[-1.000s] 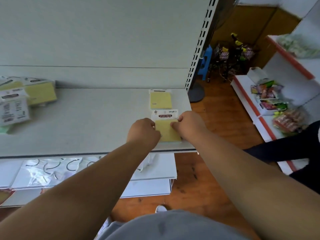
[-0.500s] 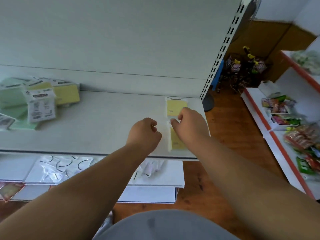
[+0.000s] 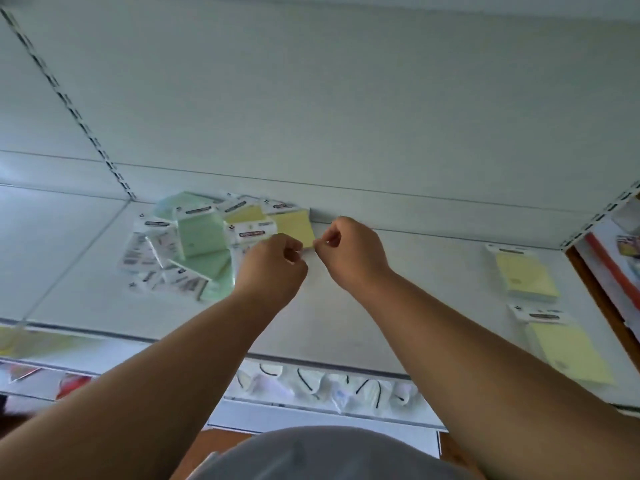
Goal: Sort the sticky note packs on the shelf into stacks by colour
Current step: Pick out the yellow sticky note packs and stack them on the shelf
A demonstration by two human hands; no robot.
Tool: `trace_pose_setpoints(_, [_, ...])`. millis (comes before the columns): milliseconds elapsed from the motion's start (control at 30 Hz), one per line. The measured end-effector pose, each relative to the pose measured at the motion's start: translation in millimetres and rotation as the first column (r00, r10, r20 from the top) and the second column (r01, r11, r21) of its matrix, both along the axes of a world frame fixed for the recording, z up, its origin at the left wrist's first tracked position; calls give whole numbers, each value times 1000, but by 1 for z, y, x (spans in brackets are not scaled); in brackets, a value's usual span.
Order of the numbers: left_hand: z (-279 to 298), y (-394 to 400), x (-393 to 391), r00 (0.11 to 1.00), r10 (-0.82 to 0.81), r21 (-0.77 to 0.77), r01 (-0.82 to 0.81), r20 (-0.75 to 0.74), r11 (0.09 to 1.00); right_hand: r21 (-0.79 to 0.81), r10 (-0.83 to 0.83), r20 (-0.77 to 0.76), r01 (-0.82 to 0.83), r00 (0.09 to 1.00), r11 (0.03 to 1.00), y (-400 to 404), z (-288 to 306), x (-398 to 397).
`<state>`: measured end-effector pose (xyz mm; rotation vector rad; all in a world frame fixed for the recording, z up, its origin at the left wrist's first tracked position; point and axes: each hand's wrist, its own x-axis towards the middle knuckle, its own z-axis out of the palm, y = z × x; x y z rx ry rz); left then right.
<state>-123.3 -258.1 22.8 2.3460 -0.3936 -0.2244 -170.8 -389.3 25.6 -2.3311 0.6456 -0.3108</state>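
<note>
A loose pile of sticky note packs lies at the back left of the white shelf [image 3: 415,278]: green packs [image 3: 201,233], yellow ones, and some turned label side up. A yellow pack [image 3: 294,225] sits at the pile's right edge. My right hand [image 3: 349,251] pinches that pack's lower right corner between thumb and finger. My left hand [image 3: 273,265] is curled against its lower left edge, and its grip is hidden. Two more yellow packs lie apart at the shelf's right end, one at the back [image 3: 526,275] and one at the front [image 3: 568,351].
A slotted upright rail [image 3: 69,102] runs down the back panel to the pile's left. Below the shelf's front edge, a lower shelf holds clear bagged items [image 3: 311,386]. At the far right, past the shelf's end, is a red-edged rack [image 3: 609,268].
Both hands let go of the yellow pack at the shelf's right end and moved left to the pile. The view swung left with them.
</note>
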Motion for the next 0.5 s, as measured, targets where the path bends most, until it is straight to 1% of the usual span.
trace_pose_setpoints(67, [1, 22, 22, 999, -8, -3, 8, -33, 1000, 48, -37, -35, 39, 999, 998, 14, -7, 26])
trace_pose_setpoints(100, [0, 30, 31, 998, -22, -1, 22, -51, 1000, 69, -60, -86, 66, 994, 995, 17, -11, 38])
trace_pose_setpoints(167, [-2, 39, 43, 993, -62, -21, 60, -102, 998, 111, -102, -236, 131, 966, 985, 18, -19, 57])
trace_pose_setpoints(200, [-3, 40, 48, 988, -82, -45, 76, -134, 996, 136, -125, -293, 170, 948, 976, 16, -22, 64])
trace_pose_setpoints(233, [-4, 40, 50, 982, -95, -70, 85, -164, 994, 156, -154, -318, 212, 936, 965, 13, -24, 70])
trace_pose_setpoints(300, [-5, 39, 52, 976, -103, -96, 86, -194, 992, 205, -194, -296, 261, 935, 943, 9, -27, 77])
trace_pose_setpoints(400, [-8, 33, 52, 975, -119, -126, 96, -190, 987, 329, -190, -181, 242, 965, 913, 9, -25, 72])
trace_pose_setpoints(500, [-12, 26, 51, 979, -104, -171, 74, -175, 982, 481, -305, -51, 291, 951, 827, 6, -16, 49])
